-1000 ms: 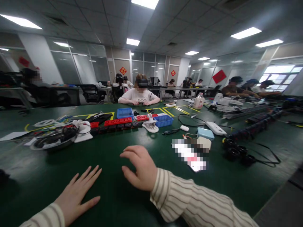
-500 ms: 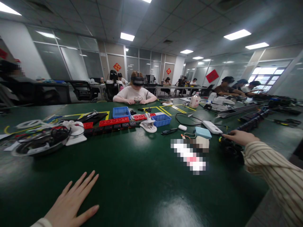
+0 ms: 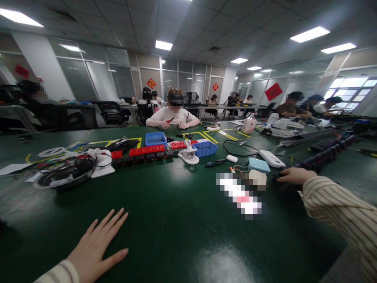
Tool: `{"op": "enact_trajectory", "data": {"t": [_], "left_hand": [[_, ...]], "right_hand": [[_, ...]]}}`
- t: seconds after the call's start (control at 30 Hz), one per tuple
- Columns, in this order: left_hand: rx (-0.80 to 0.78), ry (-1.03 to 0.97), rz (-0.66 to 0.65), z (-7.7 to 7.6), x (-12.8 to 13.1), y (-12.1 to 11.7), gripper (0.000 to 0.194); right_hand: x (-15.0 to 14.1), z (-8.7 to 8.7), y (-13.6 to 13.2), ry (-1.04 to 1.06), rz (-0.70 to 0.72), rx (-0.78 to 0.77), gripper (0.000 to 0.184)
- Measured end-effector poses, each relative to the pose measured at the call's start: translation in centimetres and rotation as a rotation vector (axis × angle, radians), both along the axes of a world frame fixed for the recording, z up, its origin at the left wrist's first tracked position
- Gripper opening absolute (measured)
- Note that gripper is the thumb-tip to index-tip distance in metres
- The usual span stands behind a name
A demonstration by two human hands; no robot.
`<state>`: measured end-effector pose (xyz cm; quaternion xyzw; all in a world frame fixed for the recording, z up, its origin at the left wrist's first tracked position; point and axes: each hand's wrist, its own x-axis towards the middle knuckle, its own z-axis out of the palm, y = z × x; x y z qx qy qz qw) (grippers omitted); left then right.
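My left hand (image 3: 98,243) lies flat on the green table (image 3: 165,220), palm down with its fingers spread, holding nothing. On the right, my right hand (image 3: 297,175) reaches forward, its fingers curled down on a dark bundle (image 3: 285,192) at the right side of the table. A small black piece shows at the fingertips; its kind cannot be made out. Just left of that hand lie a white handheld device (image 3: 271,158), a light blue case (image 3: 259,165) and a cream-coloured block (image 3: 258,179). A blurred white-and-pink item (image 3: 240,195) lies nearer to me.
Red and black socket blocks (image 3: 147,150) form a row across the table, with blue trays (image 3: 155,138), a white clip base (image 3: 188,154) and a metal bowl (image 3: 63,179) of cables. A person (image 3: 173,112) sits opposite, holding a red-handled tool. A bottle (image 3: 249,124) stands farther back.
My right hand has gone from a pointing reach to curled fingers lower on the dark bundle. My left hand stays flat. The view has shifted slightly left; the person opposite has raised a red-handled tool.
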<state>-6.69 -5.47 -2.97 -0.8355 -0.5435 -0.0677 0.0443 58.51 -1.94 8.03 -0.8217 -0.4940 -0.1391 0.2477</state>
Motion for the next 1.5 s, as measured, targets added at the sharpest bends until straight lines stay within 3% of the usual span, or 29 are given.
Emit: {"op": "enact_trajectory", "data": {"t": [0.1,0.2,0.37,0.5,0.6,0.7,0.8,0.93,1.1,1.27,1.5], "left_hand": [[-0.002,-0.004,0.000,0.0,0.0,0.0,0.070],[-0.003,-0.008,-0.006,0.1,0.1,0.0,0.071],[-0.017,0.005,-0.004,0.2,0.1,0.0,0.072],[-0.015,0.002,-0.005,0.2,0.1,0.1,0.071],[-0.017,-0.007,-0.005,0.2,0.1,0.1,0.071],[-0.024,-0.016,-0.008,0.3,0.2,0.2,0.070],[0.019,-0.041,-0.010,0.3,0.1,0.2,0.071],[0.139,-0.099,-0.052,0.2,-0.3,0.1,0.070],[0.183,-0.123,-0.052,0.2,-0.9,-0.3,0.065],[0.153,-0.166,0.046,0.5,-1.1,-1.0,0.064],[0.155,-0.245,0.072,1.8,0.0,-0.9,0.065]], "right_hand": [[-1.8,-0.1,-0.7,-0.024,0.113,-0.288,0.025],[-3.7,0.2,-2.5,-0.092,0.207,-0.431,0.030],[-6.8,0.1,-8.0,-0.181,0.341,-0.563,0.021],[-10.3,-0.6,-13.1,-0.035,0.404,-0.639,0.025],[-14.7,-0.8,-15.8,0.002,0.461,-0.662,0.031],[-20.4,-0.4,-16.7,-0.028,0.599,-0.686,0.027],[-26.6,0.2,-15.4,-0.055,0.734,-0.672,0.024],[-35.0,0.6,-10.7,-0.183,0.905,-0.581,0.026],[-43.0,-0.2,-3.5,-0.214,0.880,-0.491,0.034],[-44.8,-1.2,1.0,-0.163,0.932,-0.420,0.030],[-43.2,-4.3,2.2,0.057,1.082,-0.281,0.046]]}}
